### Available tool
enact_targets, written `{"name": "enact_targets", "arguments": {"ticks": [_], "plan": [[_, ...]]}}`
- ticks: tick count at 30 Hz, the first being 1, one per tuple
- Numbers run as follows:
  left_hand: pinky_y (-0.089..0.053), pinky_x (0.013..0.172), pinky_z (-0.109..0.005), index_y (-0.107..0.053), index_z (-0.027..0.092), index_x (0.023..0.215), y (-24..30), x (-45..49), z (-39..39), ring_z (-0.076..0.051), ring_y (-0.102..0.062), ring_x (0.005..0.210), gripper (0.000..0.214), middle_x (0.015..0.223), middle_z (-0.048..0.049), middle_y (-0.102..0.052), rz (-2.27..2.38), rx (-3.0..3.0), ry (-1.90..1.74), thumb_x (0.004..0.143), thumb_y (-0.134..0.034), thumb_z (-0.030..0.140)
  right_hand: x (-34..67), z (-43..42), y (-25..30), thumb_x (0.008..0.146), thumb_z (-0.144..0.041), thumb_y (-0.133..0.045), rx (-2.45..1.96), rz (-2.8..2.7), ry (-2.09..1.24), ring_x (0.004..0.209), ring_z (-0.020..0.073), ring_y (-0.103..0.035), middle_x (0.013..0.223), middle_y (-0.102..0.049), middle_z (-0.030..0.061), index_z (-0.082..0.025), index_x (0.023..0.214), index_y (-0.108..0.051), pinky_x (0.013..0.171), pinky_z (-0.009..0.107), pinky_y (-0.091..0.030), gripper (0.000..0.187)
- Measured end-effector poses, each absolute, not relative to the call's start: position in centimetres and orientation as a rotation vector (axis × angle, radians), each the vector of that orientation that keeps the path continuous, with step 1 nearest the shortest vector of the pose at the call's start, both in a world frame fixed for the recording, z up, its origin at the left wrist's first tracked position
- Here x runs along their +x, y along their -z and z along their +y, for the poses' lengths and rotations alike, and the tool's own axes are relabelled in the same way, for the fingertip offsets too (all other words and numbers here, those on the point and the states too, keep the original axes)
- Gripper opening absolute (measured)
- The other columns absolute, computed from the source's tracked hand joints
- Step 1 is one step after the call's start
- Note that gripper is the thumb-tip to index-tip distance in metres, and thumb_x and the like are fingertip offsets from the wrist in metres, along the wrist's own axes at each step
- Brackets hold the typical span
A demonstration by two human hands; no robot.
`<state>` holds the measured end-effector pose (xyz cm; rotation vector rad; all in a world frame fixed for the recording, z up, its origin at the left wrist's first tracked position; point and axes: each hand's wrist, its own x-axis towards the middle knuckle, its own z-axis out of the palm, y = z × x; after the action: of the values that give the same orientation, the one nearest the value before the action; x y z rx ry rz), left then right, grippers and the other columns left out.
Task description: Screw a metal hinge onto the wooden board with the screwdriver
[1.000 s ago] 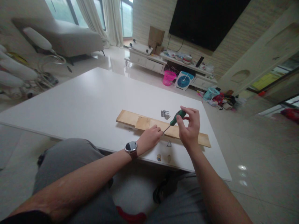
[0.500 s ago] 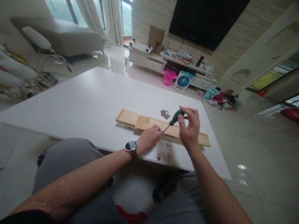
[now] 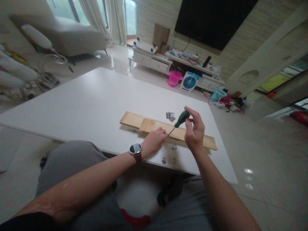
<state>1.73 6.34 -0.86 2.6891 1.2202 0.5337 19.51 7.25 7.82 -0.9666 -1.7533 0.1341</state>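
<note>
Screwdriver (image 3: 179, 122) sits tilted in our right hand (image 3: 195, 132), grip closed around its green handle, tip down on the long wooden board (image 3: 207, 142). Our left hand (image 3: 154, 141) pinches closed at that tip; what it holds we cannot tell. Small metal hinges (image 3: 170, 116) lie just behind the board on the white surface (image 3: 91, 106)

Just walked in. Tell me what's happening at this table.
A seated person is working on a long wooden board lying on the white table. The right hand grips a green-handled screwdriver, tip angled down at the board. The left hand rests at the tip. Small metal hinges lie just beyond the board.
</note>
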Motion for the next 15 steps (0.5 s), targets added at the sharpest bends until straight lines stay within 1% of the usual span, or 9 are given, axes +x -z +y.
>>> {"name": "enact_targets", "arguments": {"ticks": [4,15], "plan": [[-0.054,0.083,-0.035,-0.066,0.016,0.098,0.8,1.7,6.31,-0.025,-0.057,0.104,0.012,0.103,-0.0107,-0.067,1.22,2.68,-0.513,0.097,-0.056,0.01,19.56,7.25,-7.81,0.099,-0.022,-0.049,-0.973,-1.761,-0.133,0.116,0.0242,-0.066,0.129,-0.07,0.0064,-0.032,0.137,-0.065,0.086,0.043,-0.059,0.043],[-0.054,0.081,-0.035,-0.066,0.015,0.097,0.95,1.85,6.37,-0.025,-0.057,0.102,0.012,0.101,-0.0097,-0.067,1.217,2.698,-0.551,0.096,-0.056,0.009,19.63,7.3,-7.87,0.099,-0.02,-0.05,-0.955,-1.767,-0.14,0.112,0.0226,-0.066,0.127,-0.071,0.0061,-0.031,0.136,-0.065,0.083,0.04,-0.057,0.042]]}}
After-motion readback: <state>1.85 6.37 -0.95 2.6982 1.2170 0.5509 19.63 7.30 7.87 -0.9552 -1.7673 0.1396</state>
